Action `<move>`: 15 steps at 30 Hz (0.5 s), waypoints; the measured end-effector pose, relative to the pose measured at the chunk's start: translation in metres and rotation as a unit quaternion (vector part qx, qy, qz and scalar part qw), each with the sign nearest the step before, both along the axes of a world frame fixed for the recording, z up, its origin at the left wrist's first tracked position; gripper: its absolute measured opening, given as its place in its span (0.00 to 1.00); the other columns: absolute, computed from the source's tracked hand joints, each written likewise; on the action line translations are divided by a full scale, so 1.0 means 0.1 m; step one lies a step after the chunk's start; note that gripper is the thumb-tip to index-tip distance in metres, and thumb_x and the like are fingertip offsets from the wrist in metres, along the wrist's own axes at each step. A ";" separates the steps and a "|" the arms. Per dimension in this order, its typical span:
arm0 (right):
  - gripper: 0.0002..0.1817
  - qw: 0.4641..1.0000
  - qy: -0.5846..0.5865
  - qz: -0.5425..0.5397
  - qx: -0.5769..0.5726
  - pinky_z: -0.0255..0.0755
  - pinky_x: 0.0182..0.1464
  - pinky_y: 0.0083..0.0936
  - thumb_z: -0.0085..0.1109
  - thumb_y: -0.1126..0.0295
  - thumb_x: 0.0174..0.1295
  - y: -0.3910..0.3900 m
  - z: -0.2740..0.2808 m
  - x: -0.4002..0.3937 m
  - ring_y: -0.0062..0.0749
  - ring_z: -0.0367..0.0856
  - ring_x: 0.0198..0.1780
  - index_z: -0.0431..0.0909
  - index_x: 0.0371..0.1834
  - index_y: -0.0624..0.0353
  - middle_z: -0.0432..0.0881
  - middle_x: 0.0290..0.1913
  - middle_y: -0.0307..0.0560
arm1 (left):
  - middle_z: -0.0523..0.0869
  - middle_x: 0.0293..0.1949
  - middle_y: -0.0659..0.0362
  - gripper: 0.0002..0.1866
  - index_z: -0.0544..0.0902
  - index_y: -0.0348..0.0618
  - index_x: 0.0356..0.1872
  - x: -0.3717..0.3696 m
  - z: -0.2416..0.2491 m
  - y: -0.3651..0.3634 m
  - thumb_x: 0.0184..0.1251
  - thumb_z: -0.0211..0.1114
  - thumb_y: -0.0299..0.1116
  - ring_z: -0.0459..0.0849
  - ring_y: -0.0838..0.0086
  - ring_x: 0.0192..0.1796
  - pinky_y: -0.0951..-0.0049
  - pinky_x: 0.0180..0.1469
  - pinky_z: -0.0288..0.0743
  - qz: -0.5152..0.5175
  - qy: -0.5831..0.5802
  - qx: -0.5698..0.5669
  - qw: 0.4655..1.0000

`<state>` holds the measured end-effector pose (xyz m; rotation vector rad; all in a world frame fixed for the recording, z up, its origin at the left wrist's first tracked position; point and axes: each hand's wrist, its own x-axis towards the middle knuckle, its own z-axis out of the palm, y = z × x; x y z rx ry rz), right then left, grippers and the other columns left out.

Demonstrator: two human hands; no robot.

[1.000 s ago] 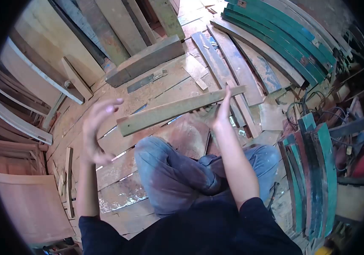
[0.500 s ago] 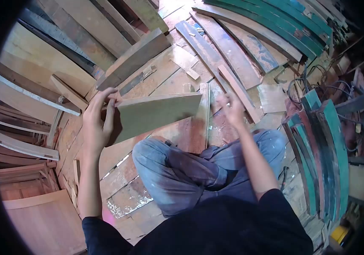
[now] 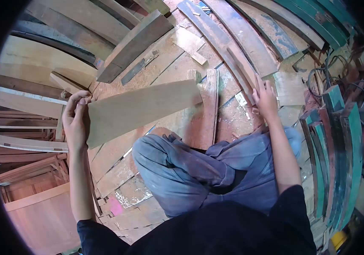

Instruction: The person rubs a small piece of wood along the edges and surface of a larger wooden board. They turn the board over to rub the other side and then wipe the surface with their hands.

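Note:
My left hand [image 3: 76, 117] is closed on the left end of a wide, flat wooden board [image 3: 141, 108], thumb on the near face. The board's broad face is turned up toward me, and its narrower right end lies by a reddish wooden block [image 3: 210, 112] on the floor. My right hand [image 3: 267, 100] is at the near end of a narrow wooden strip [image 3: 242, 70], fingers closed around its edge. That strip lies alongside a long curved plank [image 3: 209, 38]. Part of its near end is hidden by my fingers.
Green-edged curved pieces [image 3: 351, 157] stand to the right, with dark cables [image 3: 328, 70] behind them. Thick timber [image 3: 135, 44] and stacked boards [image 3: 42, 59] fill the upper left. Wood scraps [image 3: 190, 42] lie on the floor beyond my crossed legs [image 3: 173, 170].
My right hand has moved right and come onto the narrow strip. My left hand has shifted left with the board, whose broad face now shows more. The view has also shifted.

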<state>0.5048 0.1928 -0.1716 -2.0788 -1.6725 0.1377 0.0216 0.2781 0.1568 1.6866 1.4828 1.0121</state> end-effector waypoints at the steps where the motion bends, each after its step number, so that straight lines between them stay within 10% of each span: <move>1: 0.36 0.999 0.048 0.014 -0.013 0.81 0.54 0.46 0.61 0.63 0.73 -0.05 0.20 -0.09 0.58 0.81 0.51 0.63 0.84 0.47 0.76 0.54 0.59 | 0.87 0.47 0.60 0.11 0.83 0.37 0.59 -0.11 -0.04 0.07 0.85 0.59 0.29 0.85 0.78 0.52 0.77 0.58 0.76 -0.007 -0.020 -0.007 1.000; 8: 0.34 0.919 0.359 0.159 -0.035 0.77 0.59 0.54 0.53 0.59 0.81 -0.70 0.40 -1.07 0.66 0.81 0.54 0.57 0.87 0.47 0.75 0.55 0.63 | 0.85 0.54 0.61 0.14 0.83 0.39 0.64 -0.73 -0.16 0.29 0.85 0.58 0.28 0.82 0.80 0.60 0.79 0.64 0.71 0.049 0.071 -0.035 0.996; 15: 0.37 0.878 0.442 0.131 -0.129 0.75 0.43 0.61 0.53 0.62 0.80 -0.26 0.31 -1.80 0.76 0.84 0.42 0.49 0.89 0.46 0.83 0.39 0.76 | 0.85 0.52 0.61 0.12 0.82 0.37 0.61 -0.65 -0.07 0.26 0.84 0.60 0.27 0.84 0.75 0.55 0.75 0.62 0.76 0.041 -0.011 -0.045 0.998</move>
